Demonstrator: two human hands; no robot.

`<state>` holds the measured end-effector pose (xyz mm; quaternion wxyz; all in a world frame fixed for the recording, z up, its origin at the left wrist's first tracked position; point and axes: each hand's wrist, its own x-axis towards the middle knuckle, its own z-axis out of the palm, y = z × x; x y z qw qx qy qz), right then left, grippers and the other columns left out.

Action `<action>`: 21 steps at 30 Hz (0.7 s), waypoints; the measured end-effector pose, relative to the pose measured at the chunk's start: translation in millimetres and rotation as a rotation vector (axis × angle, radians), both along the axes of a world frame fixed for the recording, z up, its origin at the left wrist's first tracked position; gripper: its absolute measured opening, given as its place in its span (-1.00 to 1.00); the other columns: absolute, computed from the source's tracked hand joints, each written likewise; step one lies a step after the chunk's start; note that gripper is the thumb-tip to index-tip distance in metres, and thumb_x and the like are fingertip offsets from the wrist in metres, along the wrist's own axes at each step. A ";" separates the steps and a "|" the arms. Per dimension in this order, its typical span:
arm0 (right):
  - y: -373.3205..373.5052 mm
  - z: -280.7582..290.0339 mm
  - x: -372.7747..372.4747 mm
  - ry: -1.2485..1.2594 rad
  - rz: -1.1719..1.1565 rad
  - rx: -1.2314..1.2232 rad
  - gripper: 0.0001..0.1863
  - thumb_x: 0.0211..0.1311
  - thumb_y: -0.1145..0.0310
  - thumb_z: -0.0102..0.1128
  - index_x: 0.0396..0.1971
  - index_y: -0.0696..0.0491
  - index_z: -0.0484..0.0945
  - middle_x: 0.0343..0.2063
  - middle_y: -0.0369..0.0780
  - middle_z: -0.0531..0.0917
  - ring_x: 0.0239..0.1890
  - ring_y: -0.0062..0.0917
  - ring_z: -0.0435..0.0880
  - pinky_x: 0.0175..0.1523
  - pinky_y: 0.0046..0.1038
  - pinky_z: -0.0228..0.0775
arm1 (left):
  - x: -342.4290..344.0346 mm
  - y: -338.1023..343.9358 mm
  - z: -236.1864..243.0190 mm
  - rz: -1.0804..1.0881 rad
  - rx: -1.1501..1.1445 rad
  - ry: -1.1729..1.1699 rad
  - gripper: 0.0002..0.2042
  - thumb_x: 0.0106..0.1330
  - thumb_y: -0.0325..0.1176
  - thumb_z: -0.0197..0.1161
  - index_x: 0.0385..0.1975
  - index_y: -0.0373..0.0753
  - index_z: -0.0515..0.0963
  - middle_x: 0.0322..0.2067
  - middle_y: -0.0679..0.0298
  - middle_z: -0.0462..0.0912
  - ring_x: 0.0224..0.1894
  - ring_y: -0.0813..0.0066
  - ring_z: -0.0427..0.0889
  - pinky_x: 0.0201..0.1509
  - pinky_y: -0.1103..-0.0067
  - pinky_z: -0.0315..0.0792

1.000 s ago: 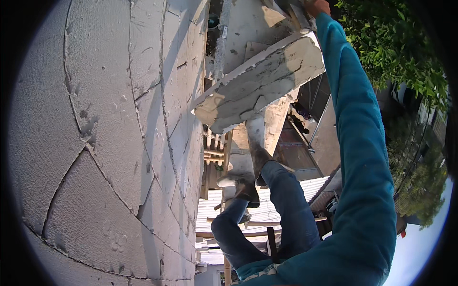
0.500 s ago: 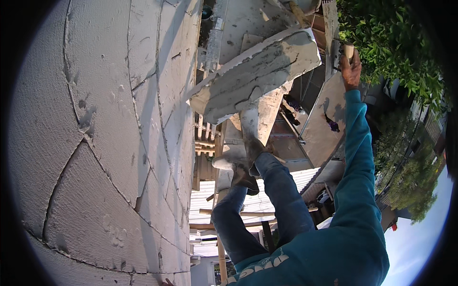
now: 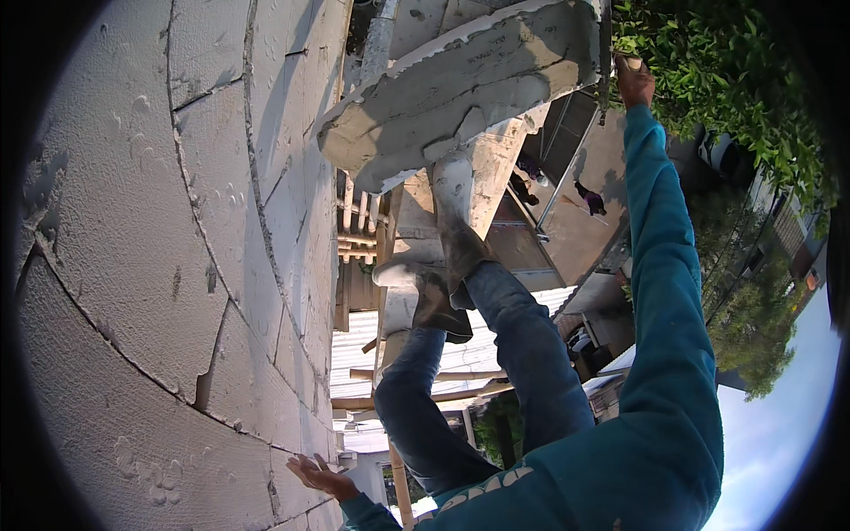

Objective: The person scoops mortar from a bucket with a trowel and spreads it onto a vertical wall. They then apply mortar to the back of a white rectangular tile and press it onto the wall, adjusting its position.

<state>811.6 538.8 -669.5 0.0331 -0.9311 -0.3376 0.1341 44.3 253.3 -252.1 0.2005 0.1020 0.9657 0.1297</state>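
My right hand (image 3: 636, 81) is stretched far forward at the upper right, closed around the wooden handle of a trowel. The trowel's long, narrow metal blade (image 3: 606, 53) shows edge-on beside the hand, at the end of a mortar-covered slab. This pale-edged slab (image 3: 460, 93) carries grey wet mortar and lies ahead of my boots; what it rests on is mostly hidden. At the lower left, my left hand (image 3: 323, 478) has its fingers spread and is at the face of the pale block wall (image 3: 133, 257). Nothing shows in that hand.
My boots stand on a mortar-stained plank (image 3: 412, 212) high above the ground. Bamboo poles (image 3: 359, 239) and a corrugated roof (image 3: 354, 354) lie below. Leafy branches (image 3: 708, 71) hang at the right. Small dark and purple shapes (image 3: 589, 199) far below are too small to make out.
My left hand has come up into view beside the wall. My right hand, with the trowel, sits higher in the picture and closer to the slab's end. The whole view has shifted.
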 end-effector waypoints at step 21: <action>-19.1 -33.7 -51.1 -0.073 0.369 0.127 -0.65 0.17 0.07 0.13 -0.35 0.09 0.60 -0.40 -0.08 0.67 -0.34 -0.26 0.66 -0.20 -0.32 0.47 | 152.0 219.8 -486.5 -0.067 0.467 -1.380 -0.16 0.32 0.37 -0.30 0.38 -0.23 -0.01 0.35 0.21 0.11 0.35 0.26 0.14 0.39 0.31 0.07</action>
